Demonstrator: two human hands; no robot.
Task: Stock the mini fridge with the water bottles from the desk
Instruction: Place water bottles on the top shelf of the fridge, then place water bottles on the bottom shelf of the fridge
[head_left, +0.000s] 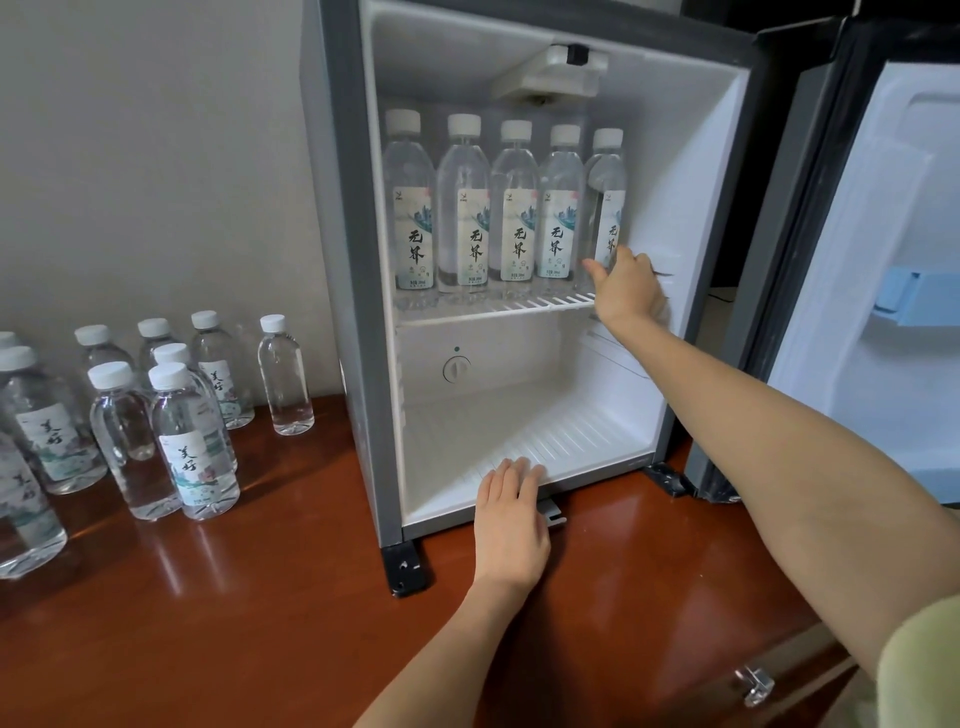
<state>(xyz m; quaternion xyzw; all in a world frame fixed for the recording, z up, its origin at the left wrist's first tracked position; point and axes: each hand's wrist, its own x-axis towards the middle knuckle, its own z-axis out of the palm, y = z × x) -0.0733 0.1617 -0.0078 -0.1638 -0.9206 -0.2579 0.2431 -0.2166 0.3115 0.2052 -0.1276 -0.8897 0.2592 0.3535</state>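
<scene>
The mini fridge (358, 291) stands open on the wooden desk (260, 613). Several labelled water bottles stand in a row on its wire shelf (498, 306). My right hand (626, 288) reaches in and grips the lower part of the rightmost bottle (605, 202), thumb in front of it. My left hand (511, 519) rests flat with straight fingers on the front lip of the fridge floor (524, 441), which holds no bottles. Several more water bottles (195, 441) stand grouped on the desk at the left; one unlabelled bottle (284, 374) stands nearest the fridge.
The fridge door (883, 260) hangs open at the right with a pale blue door shelf (914, 296). A thermostat dial (456, 370) sits on the back wall under the shelf. A grey wall runs behind the desk bottles. A metal drawer handle (756, 686) shows at the desk's front right.
</scene>
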